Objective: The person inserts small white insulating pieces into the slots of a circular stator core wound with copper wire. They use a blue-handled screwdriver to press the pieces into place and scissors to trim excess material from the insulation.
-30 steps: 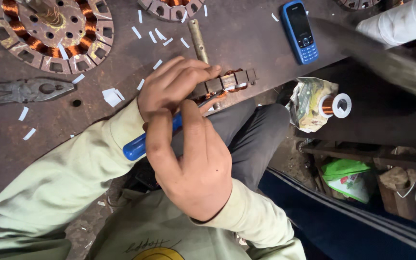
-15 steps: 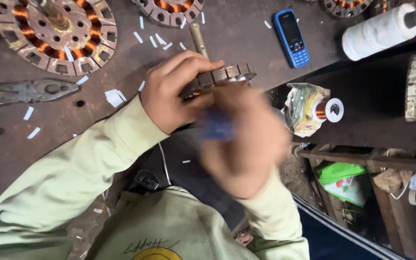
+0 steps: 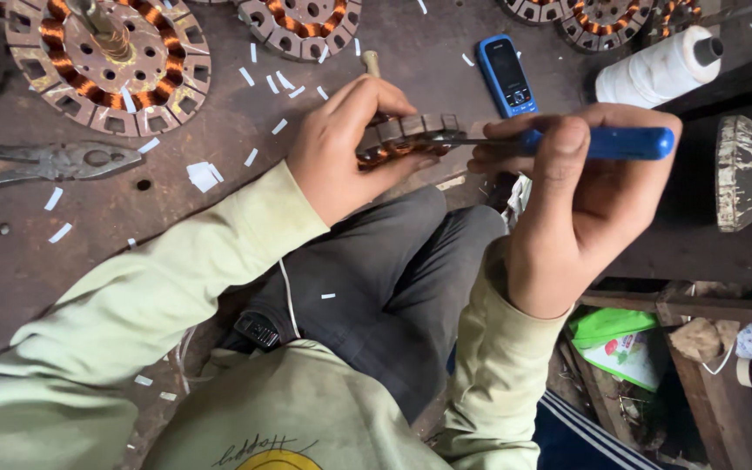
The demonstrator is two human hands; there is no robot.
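Observation:
My left hand [image 3: 341,148] grips a round motor stator [image 3: 406,139] with copper windings, held on edge at the workbench's rim above my lap. My right hand [image 3: 567,204] is closed around a blue-handled screwdriver [image 3: 607,144]. The tool lies level, and its metal tip points left into the stator's slots. Both sleeves are pale green.
On the dark workbench [image 3: 219,226] lie more wound stators [image 3: 106,61], pliers [image 3: 54,165], a blue phone [image 3: 506,74], a spool of white thread [image 3: 659,65] and several white paper strips. A wooden shelf [image 3: 698,305] with clutter stands at the right.
My right hand swung from in front of my chest out to the right, turning the screwdriver level with its tip at the stator. My left hand kept hold of the stator.

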